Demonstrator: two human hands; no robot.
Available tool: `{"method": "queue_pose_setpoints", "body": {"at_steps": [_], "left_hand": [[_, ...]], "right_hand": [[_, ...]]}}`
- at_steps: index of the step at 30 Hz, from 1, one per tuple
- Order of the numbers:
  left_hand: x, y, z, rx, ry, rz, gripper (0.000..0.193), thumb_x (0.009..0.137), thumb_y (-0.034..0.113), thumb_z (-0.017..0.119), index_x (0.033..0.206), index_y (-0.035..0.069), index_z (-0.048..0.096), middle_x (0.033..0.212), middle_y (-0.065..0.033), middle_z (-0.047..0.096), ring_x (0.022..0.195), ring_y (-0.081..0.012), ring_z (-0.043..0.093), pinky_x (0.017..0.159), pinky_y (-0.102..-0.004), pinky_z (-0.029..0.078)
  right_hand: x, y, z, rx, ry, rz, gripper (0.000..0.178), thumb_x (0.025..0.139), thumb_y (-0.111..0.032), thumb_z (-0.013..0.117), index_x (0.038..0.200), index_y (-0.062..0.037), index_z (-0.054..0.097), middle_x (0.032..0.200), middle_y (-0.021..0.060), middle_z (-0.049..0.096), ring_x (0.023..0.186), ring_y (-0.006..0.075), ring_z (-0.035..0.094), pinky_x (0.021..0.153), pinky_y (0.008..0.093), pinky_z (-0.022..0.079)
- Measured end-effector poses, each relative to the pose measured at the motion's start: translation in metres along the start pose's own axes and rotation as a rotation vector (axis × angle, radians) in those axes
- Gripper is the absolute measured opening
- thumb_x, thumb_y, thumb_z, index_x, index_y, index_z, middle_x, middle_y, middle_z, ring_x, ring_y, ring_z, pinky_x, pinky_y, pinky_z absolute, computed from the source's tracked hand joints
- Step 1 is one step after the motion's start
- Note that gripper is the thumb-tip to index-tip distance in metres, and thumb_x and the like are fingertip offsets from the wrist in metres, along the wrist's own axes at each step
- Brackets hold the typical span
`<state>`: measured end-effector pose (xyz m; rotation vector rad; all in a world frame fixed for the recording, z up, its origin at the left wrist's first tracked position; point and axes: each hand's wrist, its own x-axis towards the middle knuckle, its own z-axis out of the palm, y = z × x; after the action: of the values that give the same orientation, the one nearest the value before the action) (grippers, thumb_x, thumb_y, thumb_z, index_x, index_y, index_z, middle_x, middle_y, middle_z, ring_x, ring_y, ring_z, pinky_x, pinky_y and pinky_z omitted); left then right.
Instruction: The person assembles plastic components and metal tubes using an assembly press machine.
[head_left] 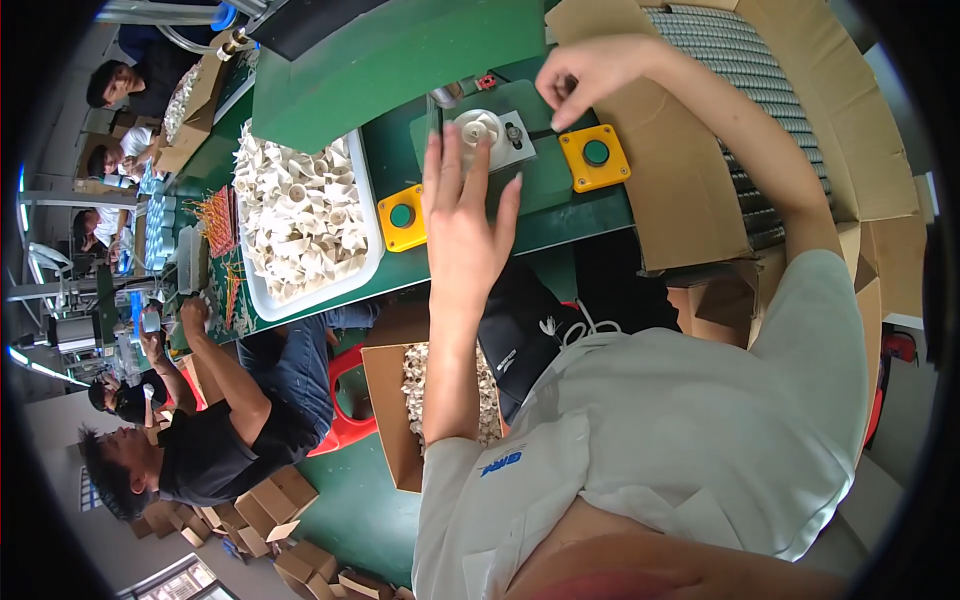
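A white plastic fan-like part [478, 128] with curved blades sits on a round seat in a small metal fixture [517, 138] on the green bench. My left hand [465, 215] reaches over it with fingers stretched out and spread, the fingertips at the part's near edge; I cannot tell whether they touch it. Beyond the fixture on the right, my right hand [595, 75] hangs bent at the wrist, fingers loosely curved and thumb apart, with nothing visible in it. Yellow boxes with green push buttons flank the fixture, one on the left [402, 216] and one on the right [596, 152].
A white tray [368, 215] heaped with similar white parts stands left. A green machine panel [400, 70] overhangs the bench. At right, a carton [690, 190] holds rows of grey ridged cylinders. Another carton [385, 400] of white parts sits below. A co-worker [215, 430] sits left.
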<state>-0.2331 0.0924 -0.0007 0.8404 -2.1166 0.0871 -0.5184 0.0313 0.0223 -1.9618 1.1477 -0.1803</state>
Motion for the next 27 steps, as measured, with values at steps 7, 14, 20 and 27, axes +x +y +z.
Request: {"method": "queue_pose_setpoints", "body": {"at_steps": [7,14,20,27], "left_hand": [[-0.038,-0.026,-0.047,0.334,-0.339,-0.315,0.029,0.083,0.013,0.068,0.111,0.008,0.065,0.115,-0.0074,0.067,0.074,-0.0271,0.069,0.061,-0.0380,0.054],[-0.039,-0.024,-0.042,0.450,-0.380,-0.282,0.019,0.085,0.014,0.066,0.103,0.008,0.065,0.112,-0.0082,0.068,0.063,-0.0265,0.067,0.049,-0.0354,0.050],[-0.003,-0.015,-0.054,0.447,-0.615,-0.407,0.023,0.088,0.023,0.065,0.103,0.006,0.063,0.100,-0.0126,0.071,0.062,-0.0285,0.067,0.049,-0.0372,0.050],[0.073,-0.007,-0.009,-0.439,-0.032,-0.417,0.022,0.081,0.022,0.069,0.090,0.002,0.069,0.067,-0.0111,0.067,0.053,-0.0306,0.059,0.053,-0.0363,0.047]], "right_hand": [[-0.003,0.001,-0.003,-0.156,-0.260,0.112,0.037,0.071,-0.032,0.086,0.081,-0.0044,0.064,0.063,0.0036,0.060,0.054,0.0175,0.052,0.051,0.0284,0.040],[-0.004,-0.032,0.010,-0.429,-0.173,0.315,0.044,0.063,-0.036,0.090,0.081,-0.0050,0.063,0.065,0.0046,0.062,0.054,0.0191,0.053,0.052,0.0303,0.041],[-0.005,-0.013,0.004,-0.389,-0.242,0.239,0.042,0.073,-0.039,0.083,0.084,-0.0048,0.063,0.061,0.0036,0.057,0.051,0.0167,0.050,0.049,0.0281,0.038],[0.028,-0.035,-0.008,0.304,0.059,-0.097,0.062,0.096,-0.063,0.045,0.079,-0.0052,0.060,0.055,0.0038,0.053,0.049,0.0128,0.047,0.046,0.0248,0.036]]}}
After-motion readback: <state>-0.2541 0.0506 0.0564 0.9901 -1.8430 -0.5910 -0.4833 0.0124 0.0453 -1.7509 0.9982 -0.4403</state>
